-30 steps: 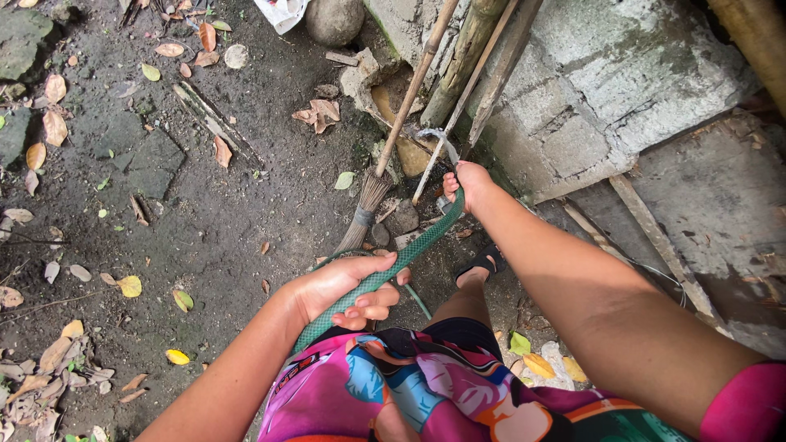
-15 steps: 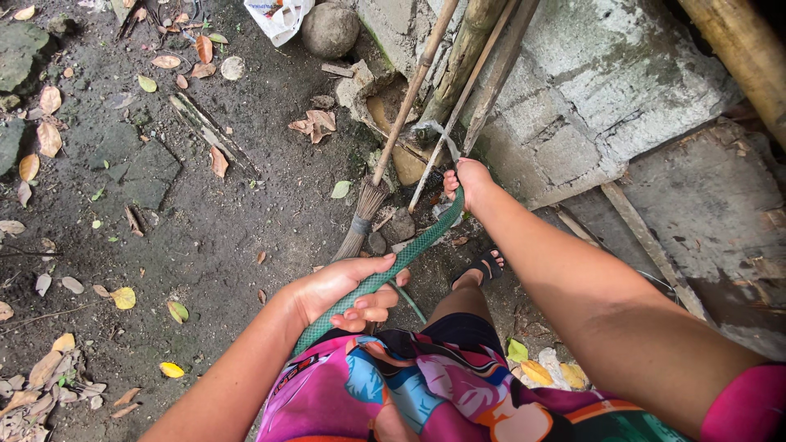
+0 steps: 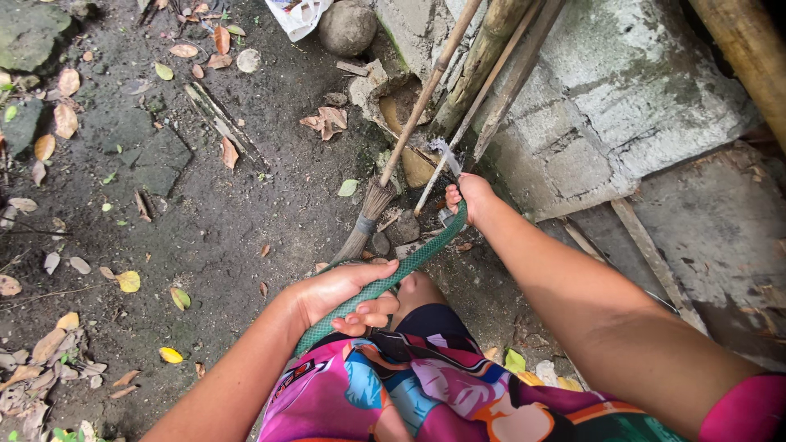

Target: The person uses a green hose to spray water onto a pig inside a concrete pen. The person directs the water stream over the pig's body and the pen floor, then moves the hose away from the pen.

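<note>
The left hand (image 3: pixel 344 295) curled its fingers around a green, mesh-textured hose (image 3: pixel 401 268); the right hand (image 3: pixel 468 195) gripped the hose's far end by a metal tap (image 3: pixel 442 151). The hose ran diagonally from lap up to the rough concrete-block wall (image 3: pixel 606 98), beside a broom (image 3: pixel 385 184).

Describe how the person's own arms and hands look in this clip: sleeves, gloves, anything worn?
Both arms are bare from wrist to upper arm. The left hand and right hand wear no gloves, rings or watch that I can see. A bright pink short sleeve covers the right upper arm; no left sleeve is in view.
</note>
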